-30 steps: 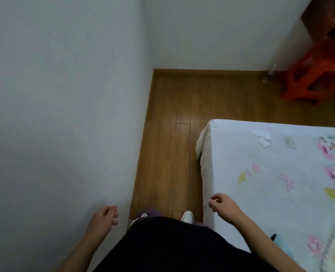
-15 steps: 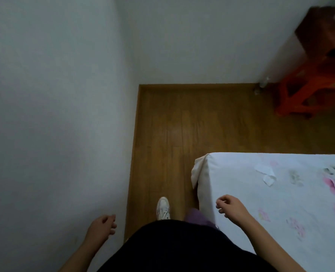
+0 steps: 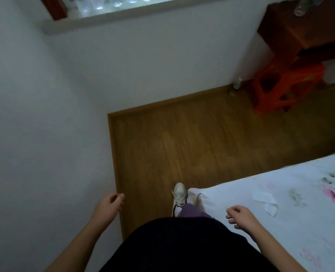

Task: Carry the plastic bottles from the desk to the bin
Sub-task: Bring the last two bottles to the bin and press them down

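A dark red-brown wooden desk (image 3: 303, 30) stands at the far right by the wall. On its top edge stands a clear plastic bottle (image 3: 301, 8), partly cut off by the frame. My left hand (image 3: 109, 206) hangs low at the left beside the white wall, fingers loosely curled, holding nothing. My right hand (image 3: 241, 215) hangs over the corner of the bed, fingers loosely curled and empty. No bin is in view.
A bed with a white floral sheet (image 3: 280, 203) fills the lower right, with scraps of white paper (image 3: 265, 200) on it. An orange plastic stool (image 3: 280, 87) stands under the desk. A small bottle (image 3: 237, 83) stands on the wooden floor (image 3: 202, 144) by the wall. A window sill (image 3: 123, 14) runs along the top.
The view has lifted and turned right; the window sill and more of the desk have come into sight. I have stepped forward along the bed. Both hands still hang empty.
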Tool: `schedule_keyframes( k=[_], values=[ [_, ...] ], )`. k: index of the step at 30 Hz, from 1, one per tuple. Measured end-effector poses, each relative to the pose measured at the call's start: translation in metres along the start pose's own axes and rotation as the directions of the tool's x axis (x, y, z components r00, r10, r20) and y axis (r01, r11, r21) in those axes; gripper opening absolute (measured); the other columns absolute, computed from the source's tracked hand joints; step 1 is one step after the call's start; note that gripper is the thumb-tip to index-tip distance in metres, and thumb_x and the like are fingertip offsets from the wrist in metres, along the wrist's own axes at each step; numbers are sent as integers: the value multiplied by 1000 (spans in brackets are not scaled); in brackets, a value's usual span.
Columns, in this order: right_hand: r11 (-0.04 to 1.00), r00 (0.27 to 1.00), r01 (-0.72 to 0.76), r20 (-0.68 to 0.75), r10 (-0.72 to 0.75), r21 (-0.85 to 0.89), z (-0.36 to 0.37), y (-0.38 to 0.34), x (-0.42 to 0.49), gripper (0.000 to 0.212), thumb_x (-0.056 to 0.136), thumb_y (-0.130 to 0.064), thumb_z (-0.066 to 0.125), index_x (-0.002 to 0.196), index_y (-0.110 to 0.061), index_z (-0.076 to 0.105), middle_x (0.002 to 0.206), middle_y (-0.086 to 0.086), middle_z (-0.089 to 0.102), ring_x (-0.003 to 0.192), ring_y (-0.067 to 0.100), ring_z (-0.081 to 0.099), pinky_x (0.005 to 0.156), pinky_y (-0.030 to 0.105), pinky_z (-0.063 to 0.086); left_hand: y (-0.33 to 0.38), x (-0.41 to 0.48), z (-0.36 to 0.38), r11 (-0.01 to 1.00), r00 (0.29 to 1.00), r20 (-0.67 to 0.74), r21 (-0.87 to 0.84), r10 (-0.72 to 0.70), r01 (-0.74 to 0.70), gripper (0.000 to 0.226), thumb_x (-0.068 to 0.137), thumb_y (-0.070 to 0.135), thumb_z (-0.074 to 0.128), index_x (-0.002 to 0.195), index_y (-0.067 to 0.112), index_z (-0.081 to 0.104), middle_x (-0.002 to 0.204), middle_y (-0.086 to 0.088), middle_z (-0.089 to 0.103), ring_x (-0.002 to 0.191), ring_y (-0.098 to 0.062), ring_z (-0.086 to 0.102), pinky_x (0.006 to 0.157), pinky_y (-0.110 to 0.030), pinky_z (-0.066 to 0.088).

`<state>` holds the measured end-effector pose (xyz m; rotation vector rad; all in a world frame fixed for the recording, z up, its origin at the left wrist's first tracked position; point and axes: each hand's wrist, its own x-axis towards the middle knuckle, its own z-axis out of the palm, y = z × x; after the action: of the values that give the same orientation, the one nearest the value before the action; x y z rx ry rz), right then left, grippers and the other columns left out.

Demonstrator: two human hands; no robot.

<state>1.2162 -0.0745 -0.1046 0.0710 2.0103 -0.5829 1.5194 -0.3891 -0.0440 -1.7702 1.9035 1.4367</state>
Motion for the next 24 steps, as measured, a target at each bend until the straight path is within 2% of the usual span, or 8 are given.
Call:
schedule_keyframes(
  k=[7,13,18,21,24],
  values=[
    [979,979,197,65,-194,-57,-25,-168,54,14,93,-25,61,96,-14,68,90,4,74,78,17,69,68,30,49,66,84,-30,996,996,-43,41,-83,85,24,104,29,49,98,12,66,89,-9,71,78,-22,67,63,-32,48],
    [951,952,307,4,-307,30,-59,-270,76,13,93,-31,60,98,-22,68,95,0,73,88,16,70,79,34,55,125,165,-57,978,984,-20,114,-176,177,29,103,26,51,96,2,66,86,-17,69,70,-26,62,57,-31,44],
    [971,980,188,-90,-176,150,-83,-286,103,13,92,-35,59,96,-26,67,93,0,73,90,19,69,85,40,57,220,256,-71,960,988,83,261,-127,101,28,102,28,55,94,4,68,86,-18,71,73,-28,66,61,-32,48],
    [960,984,79,-176,-31,270,-94,-275,109,14,94,-33,57,94,-24,67,93,2,73,90,19,69,86,40,57,297,300,-58,917,985,171,393,3,-71,27,100,31,57,90,9,70,84,-14,73,74,-26,69,60,-34,52],
    [903,963,8,-247,109,429,-100,-257,103,15,96,-26,56,96,-16,67,97,7,72,90,20,68,75,28,52,377,329,-26,841,943,308,472,125,-266,25,100,35,56,96,14,69,86,-7,74,78,-22,72,64,-33,54]
  ],
)
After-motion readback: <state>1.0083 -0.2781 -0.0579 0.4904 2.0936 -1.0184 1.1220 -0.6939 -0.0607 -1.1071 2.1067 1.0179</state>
